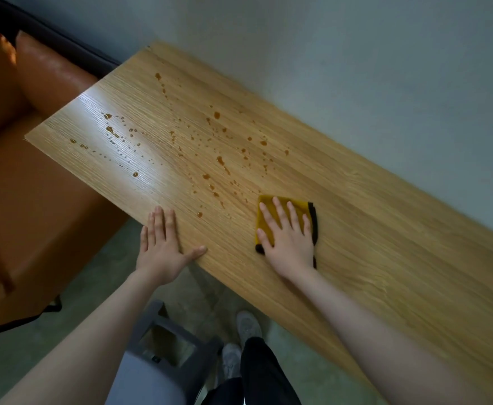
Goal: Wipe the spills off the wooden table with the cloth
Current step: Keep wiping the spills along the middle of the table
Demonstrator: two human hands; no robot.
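Cloth (pixel 286 219) under your right hand (pixel 290 244), spills (pixel 210 150) up and to the left of it.

Your right hand lies flat with fingers spread, pressing the folded yellow cloth onto the worktop (pixel 385 229) near its front edge. Brown drops scatter from just beside the cloth's far left corner out along the board's long axis toward the far left end. Your left hand (pixel 163 247) rests open at the near edge, nearer those distant drops but holding nothing, so sweep the cloth leftward and away.
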